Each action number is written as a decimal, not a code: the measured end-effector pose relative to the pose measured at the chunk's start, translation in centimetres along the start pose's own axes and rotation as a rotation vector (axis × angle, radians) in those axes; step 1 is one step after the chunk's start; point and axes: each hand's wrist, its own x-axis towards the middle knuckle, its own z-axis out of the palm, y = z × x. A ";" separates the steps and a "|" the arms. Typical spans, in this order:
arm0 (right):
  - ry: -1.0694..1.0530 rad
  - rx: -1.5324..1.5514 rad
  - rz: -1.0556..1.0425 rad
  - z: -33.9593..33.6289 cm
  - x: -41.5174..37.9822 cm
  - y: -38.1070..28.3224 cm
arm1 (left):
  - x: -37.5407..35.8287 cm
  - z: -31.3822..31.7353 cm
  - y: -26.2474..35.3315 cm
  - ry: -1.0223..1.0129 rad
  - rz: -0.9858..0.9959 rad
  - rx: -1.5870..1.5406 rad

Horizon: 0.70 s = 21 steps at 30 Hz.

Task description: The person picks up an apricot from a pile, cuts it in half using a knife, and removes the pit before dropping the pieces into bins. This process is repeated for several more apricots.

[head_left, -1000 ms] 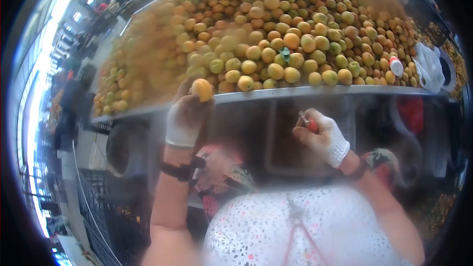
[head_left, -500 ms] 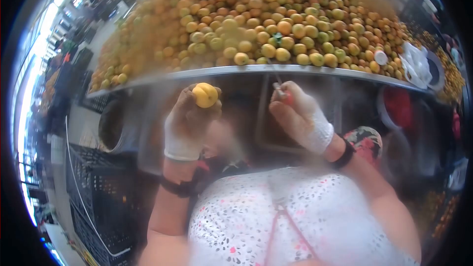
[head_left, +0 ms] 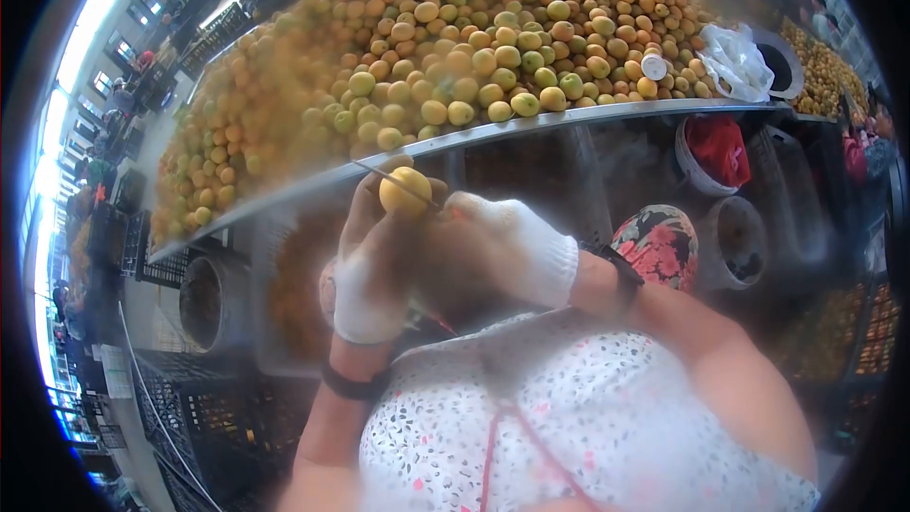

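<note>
My left hand (head_left: 368,261), in a soiled white glove, is closed around a yellow apricot (head_left: 398,197) held up before the table edge. In my gloved right hand (head_left: 507,242) is a thin-bladed knife (head_left: 374,171), its reddish handle mostly hidden by the fingers. The blade lies slantwise across the face of the apricot. Both hands are close together, above my lap. Behind them a large heap of apricots (head_left: 531,47) covers the metal-edged table (head_left: 474,136). Blur on the lens hides the lower fingers.
A white plastic bag (head_left: 737,62) and a white round lid (head_left: 653,66) rest on the heap's right side. Below stand a bucket with red cloth (head_left: 718,154), a second bucket (head_left: 737,242), a left bucket (head_left: 204,299) and black crates (head_left: 204,417). Other people are farther off.
My right hand has come leftward to my left hand, bringing the knife blade across the apricot. The camera view has turned and tilted, shifting the table and heap.
</note>
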 end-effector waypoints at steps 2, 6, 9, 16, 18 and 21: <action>0.016 0.030 -0.020 -0.1 -0.3 -0.1 | -0.2 0.4 0.5 -0.053 0.015 0.079; -0.010 -0.021 0.000 -1.3 -0.8 -1.6 | -0.2 0.2 -0.1 -0.060 0.054 0.036; -0.016 -0.177 0.042 -1.6 -1.1 -1.5 | -0.2 0.8 0.1 -0.032 0.060 -0.006; 0.110 0.060 -0.085 -1.8 -1.3 -2.2 | -0.5 2.9 -0.4 0.000 0.097 0.035; 0.075 0.081 -0.007 -2.1 -1.2 -2.5 | -0.8 3.0 -0.4 -0.013 0.099 0.076; 0.096 0.039 -0.046 -2.0 -1.1 -2.1 | -1.0 3.2 -0.2 0.016 0.093 0.175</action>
